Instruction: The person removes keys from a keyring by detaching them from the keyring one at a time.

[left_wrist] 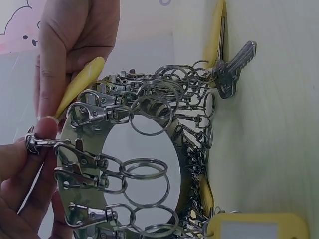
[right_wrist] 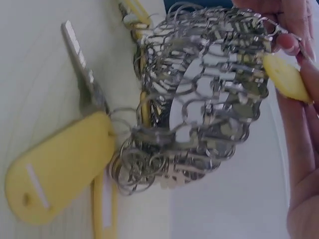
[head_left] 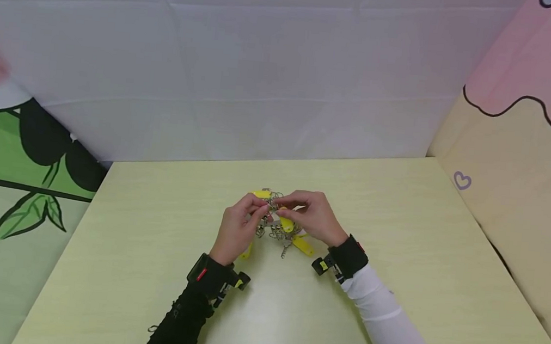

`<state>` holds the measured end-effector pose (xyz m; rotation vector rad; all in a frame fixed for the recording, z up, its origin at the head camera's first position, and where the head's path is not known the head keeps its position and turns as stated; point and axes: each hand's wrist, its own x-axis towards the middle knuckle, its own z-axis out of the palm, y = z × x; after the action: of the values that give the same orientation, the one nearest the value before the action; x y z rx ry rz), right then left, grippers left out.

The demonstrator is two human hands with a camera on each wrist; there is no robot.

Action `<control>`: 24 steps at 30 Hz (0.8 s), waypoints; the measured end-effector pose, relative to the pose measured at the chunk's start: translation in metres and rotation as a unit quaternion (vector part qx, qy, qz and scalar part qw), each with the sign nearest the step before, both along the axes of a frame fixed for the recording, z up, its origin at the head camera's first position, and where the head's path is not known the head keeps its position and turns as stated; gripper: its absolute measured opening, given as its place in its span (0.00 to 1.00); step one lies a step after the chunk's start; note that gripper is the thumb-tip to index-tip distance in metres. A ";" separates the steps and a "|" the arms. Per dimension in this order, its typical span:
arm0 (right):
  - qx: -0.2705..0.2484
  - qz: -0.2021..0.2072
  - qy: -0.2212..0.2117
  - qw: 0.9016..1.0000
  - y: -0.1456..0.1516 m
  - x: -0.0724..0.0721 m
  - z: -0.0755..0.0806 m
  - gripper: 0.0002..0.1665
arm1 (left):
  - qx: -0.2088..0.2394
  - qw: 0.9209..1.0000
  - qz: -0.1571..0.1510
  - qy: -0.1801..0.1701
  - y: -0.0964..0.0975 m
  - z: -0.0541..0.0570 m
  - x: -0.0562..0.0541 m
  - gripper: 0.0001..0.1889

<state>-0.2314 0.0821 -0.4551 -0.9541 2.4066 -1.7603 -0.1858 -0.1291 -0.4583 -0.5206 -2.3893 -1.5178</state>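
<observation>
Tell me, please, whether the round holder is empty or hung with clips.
Hung with clips: the left wrist view shows them hooked along the round holder.

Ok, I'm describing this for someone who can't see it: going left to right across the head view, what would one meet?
Printed green leaves, black sleeve, left hand, right hand, white sleeve, purple heart outline.
</observation>
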 end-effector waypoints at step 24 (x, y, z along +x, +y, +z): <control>0.055 -0.262 0.049 0.962 0.116 -0.050 -0.018 0.14 | 0.010 1.000 -0.009 -0.008 -0.005 -0.001 -0.002 0.05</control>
<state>-0.2813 0.1980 -0.4726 -0.4173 2.9918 -1.7060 -0.1874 -0.1340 -0.4589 -0.5288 -2.3856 -1.5564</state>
